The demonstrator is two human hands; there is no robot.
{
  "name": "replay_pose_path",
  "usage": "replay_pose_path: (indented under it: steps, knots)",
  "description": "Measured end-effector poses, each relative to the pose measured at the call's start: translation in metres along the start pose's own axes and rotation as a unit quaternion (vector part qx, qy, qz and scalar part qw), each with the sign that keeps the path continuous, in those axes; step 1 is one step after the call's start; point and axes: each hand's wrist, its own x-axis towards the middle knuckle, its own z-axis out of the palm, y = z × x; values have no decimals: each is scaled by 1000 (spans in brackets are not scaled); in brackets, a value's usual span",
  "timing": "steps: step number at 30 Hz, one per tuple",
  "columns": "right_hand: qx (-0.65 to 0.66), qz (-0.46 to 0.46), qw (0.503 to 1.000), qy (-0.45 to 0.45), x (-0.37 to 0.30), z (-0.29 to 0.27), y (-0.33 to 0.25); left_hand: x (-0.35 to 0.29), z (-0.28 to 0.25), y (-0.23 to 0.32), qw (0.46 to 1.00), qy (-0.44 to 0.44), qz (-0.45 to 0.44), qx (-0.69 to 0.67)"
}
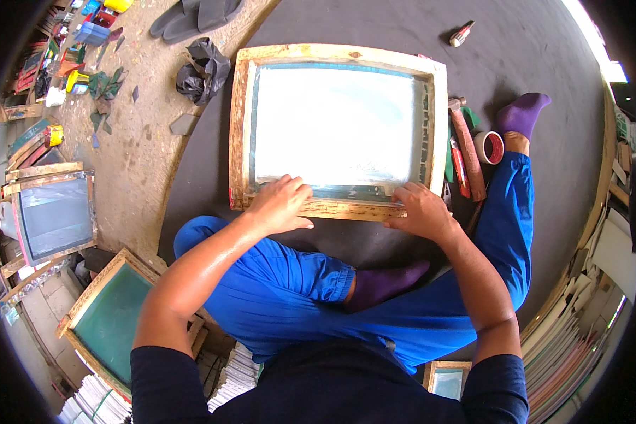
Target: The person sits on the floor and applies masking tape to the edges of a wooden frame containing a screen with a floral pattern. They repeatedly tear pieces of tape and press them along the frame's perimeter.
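Note:
A wooden screen frame (339, 52) lies flat on the dark surface before my crossed legs. Its stretched mesh (332, 127) looks bright white in the middle, with a blue-green border. My left hand (281, 205) closes over the near rail left of centre, fingertips at the mesh edge and thumb on my side of the wood. Closer to the near right corner, my right hand (424, 212) grips the same rail, its fingers bent over the wood. Beneath both palms the rail is partly hidden.
Right of the frame lie a hammer (469, 155), a red cutter knife (460, 171) and a tape roll (489, 148). A screwdriver (461, 34) lies farther off. Black plastic (203, 71) and sandals (196, 18) are at upper left; another framed screen (113, 318) leans at lower left.

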Motion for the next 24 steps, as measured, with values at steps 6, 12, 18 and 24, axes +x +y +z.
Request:
replay_pose_path:
  steps: [6, 12, 18, 24]
  knots:
    - [-28, 17, 999, -33, 0, -4, -1, -16, -21, -28, 998, -35, -31, 49]
    - [-64, 23, 994, -83, 13, -7, -9, -35, -35, -40, 989, -58, -36, 135]
    - [-62, -19, 994, -83, 42, 24, -35, -57, -41, -71, 929, 290, -226, 47]
    - [-30, -73, 996, -28, 85, 55, -109, -61, -38, -83, 907, 142, -375, -127]
